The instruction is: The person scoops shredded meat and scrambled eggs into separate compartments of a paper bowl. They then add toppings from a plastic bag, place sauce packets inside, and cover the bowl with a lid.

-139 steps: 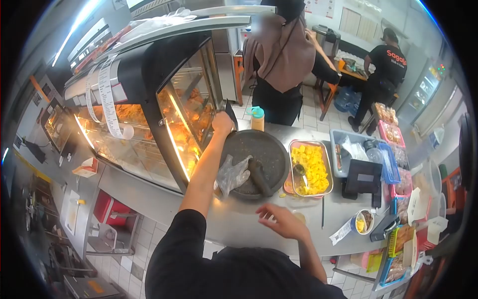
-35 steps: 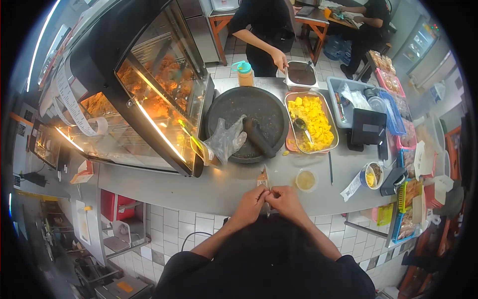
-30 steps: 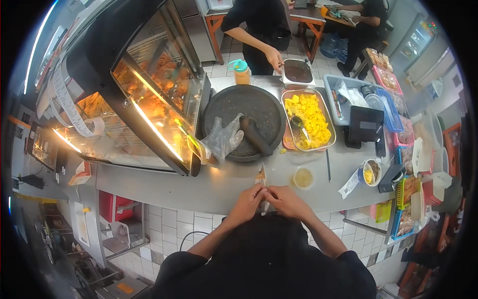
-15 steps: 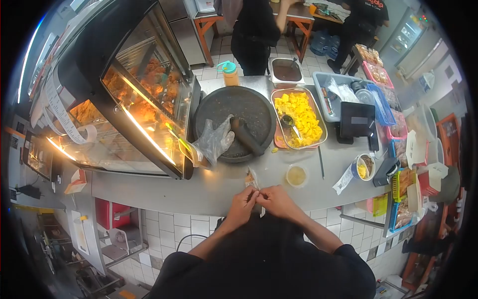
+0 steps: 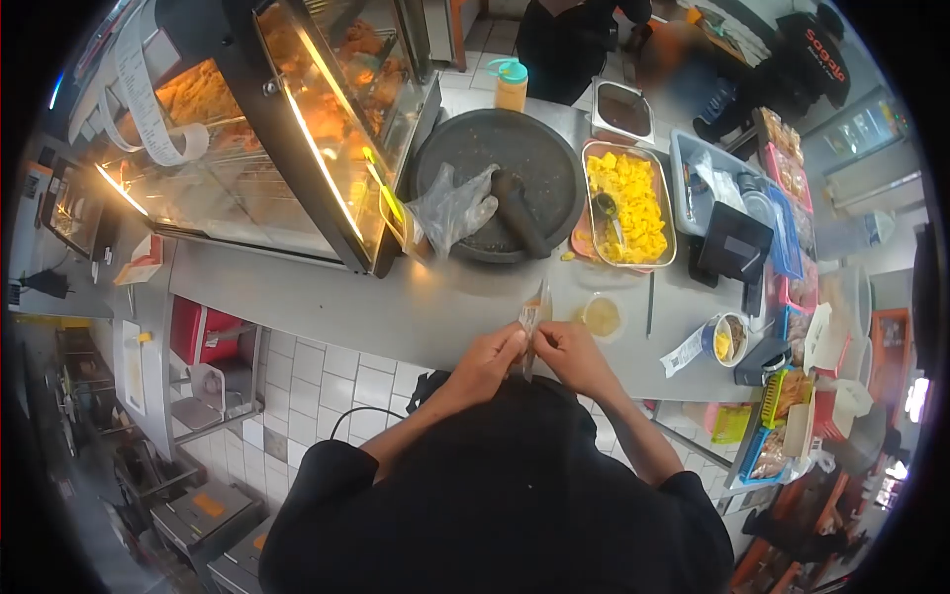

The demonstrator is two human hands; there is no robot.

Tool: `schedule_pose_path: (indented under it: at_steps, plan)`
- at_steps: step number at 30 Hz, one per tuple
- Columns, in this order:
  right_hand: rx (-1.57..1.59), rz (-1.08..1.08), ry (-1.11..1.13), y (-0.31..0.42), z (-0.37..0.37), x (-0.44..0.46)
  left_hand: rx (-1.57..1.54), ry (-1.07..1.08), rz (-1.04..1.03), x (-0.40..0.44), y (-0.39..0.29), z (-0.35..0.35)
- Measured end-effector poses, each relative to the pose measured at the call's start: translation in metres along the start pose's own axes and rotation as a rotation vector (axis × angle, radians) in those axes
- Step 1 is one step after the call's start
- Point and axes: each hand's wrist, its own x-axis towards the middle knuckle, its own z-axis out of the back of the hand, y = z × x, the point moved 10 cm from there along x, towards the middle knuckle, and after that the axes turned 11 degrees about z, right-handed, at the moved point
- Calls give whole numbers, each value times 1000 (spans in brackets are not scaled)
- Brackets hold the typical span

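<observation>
A small clear packet (image 5: 530, 315) with something brownish in it stands out between my hands at the counter's near edge. My left hand (image 5: 490, 358) grips it from the left, thumb and fingers pressed together. From the right, my right hand (image 5: 571, 354) pinches it with bent fingers. Just beyond lies a small lidded tub (image 5: 602, 315) of pale yellow stuff. The dark stone mortar (image 5: 475, 134) holds a dark pestle (image 5: 520, 215), and a crumpled clear plastic glove (image 5: 453, 210) rests over its left rim. A metal tray of yellow pieces (image 5: 625, 208) is right of the mortar.
A lit glass cabinet with fried food (image 5: 336, 168) stands at left. Behind are a capped bottle (image 5: 510, 89) and a pan of dark sauce (image 5: 621, 111). At right are a black tablet (image 5: 734, 243), a paper cup (image 5: 724, 339) and baskets. Two people stand beyond the counter.
Since the earliest frame, my left hand has left the cabinet side and both hands have met at the packet. The sauce pan has appeared behind the tray. Lately the view has shifted.
</observation>
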Motion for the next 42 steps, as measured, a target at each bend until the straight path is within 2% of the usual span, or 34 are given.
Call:
schedule_pose_path:
  at_steps: [3,6,10,12,16,19,21,23,24,26,30,32,36,38,42]
  plan:
    - [35,4,59,-16,-11,3,122,28,110,-3,-8,-6]
    - [91,24,109,-8,-16,0,116,57,206,-5,1,-8]
    - [196,25,128,-28,-25,-7,65,159,172,-2,5,-13]
    - [390,-64,68,-40,-25,-13,175,215,184,-3,0,-18]
    - [516,-135,18,-49,-26,-19,191,263,123,1,6,-29]
    - [369,-127,-46,-58,-23,-25,174,259,181,4,19,-33]
    - [248,-162,-28,-48,-16,-30,401,119,-12,7,4,-31]
    - [48,-233,45,-52,-17,-35,423,97,-27,6,1,-34]
    - [48,-233,28,-60,-18,-36,435,66,-39,7,-3,-33]
    - [-121,6,158,-50,-31,-31,470,77,-57,9,-1,-35]
    - [-90,-126,155,-62,-27,-34,568,67,-119,3,-18,-40]
    - [-148,143,205,-53,-35,-32,578,36,-136,3,-19,-38]
    - [-256,186,166,-52,-43,-31,561,-106,-103,3,-15,-30]
    - [-301,151,88,-46,-40,-29,579,-140,-99,3,-15,-26]
    - [-321,106,100,-43,-47,-29,574,-204,-104,-4,-22,-20]
